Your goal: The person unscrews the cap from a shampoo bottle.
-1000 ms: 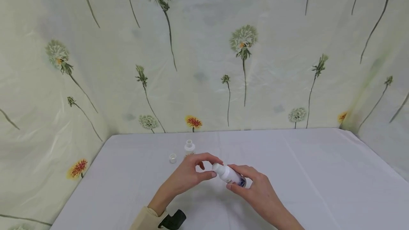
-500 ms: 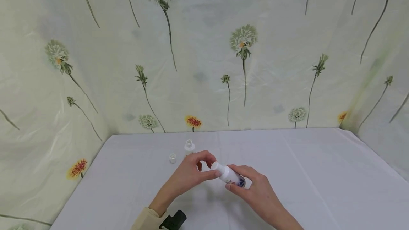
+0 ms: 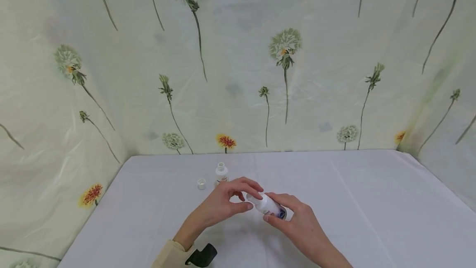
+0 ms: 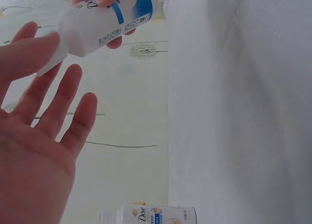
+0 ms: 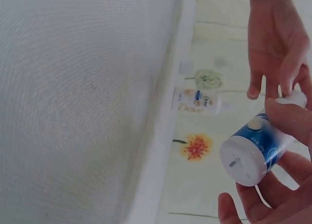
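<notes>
My right hand grips a small white Dove bottle by its body, tilted with its top toward the left. In the right wrist view its blue label and round base face the camera. My left hand is at the bottle's top, thumb and index finger pinching the white cap. The other left fingers are spread, as the left wrist view shows. The cap is partly hidden by the fingers in the head view.
A second white Dove bottle stands uncapped behind my left hand, its lower part hidden there. Left of it a loose white cap lies on the white-covered table. A flower-printed sheet rises behind the table.
The left fingers have shifted around the held bottle's cap, with the index finger now reaching farther over it. The right hand and bottle stay nearly in place.
</notes>
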### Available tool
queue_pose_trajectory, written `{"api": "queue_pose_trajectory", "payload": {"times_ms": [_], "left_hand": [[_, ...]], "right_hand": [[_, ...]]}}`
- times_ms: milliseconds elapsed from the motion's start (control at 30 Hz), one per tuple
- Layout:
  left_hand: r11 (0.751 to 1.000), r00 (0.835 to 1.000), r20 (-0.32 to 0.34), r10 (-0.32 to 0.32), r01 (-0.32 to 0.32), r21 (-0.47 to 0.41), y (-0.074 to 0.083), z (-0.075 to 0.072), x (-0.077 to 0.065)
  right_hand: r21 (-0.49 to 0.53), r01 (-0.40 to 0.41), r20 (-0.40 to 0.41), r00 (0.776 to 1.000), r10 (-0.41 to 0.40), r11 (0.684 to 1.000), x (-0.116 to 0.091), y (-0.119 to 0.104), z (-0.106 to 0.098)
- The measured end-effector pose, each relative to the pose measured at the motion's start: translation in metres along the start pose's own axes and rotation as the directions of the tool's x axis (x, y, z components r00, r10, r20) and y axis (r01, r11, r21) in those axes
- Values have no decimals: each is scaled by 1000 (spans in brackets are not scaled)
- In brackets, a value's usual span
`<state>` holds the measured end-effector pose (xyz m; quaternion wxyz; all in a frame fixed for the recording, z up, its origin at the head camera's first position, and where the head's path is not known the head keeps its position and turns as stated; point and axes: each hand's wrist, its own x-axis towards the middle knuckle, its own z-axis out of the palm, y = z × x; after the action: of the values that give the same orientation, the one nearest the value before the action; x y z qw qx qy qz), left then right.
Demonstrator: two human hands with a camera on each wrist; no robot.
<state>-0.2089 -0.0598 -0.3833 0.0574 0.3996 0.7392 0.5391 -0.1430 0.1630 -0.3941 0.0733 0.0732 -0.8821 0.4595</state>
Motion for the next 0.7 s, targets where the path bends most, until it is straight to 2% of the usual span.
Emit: {"api": "queue_pose_trajectory", "payload": {"times_ms": [300,700], "left_hand": [[996,997,-46,-54,57,73,3,0,-1],[986,993,-91,-80,92,138,4,1,-2]], "right_hand": [[16,22,6,1000,-22,1000,-1,3,1],[10,6,16,1000,-7,1000,0,2,2]]}}
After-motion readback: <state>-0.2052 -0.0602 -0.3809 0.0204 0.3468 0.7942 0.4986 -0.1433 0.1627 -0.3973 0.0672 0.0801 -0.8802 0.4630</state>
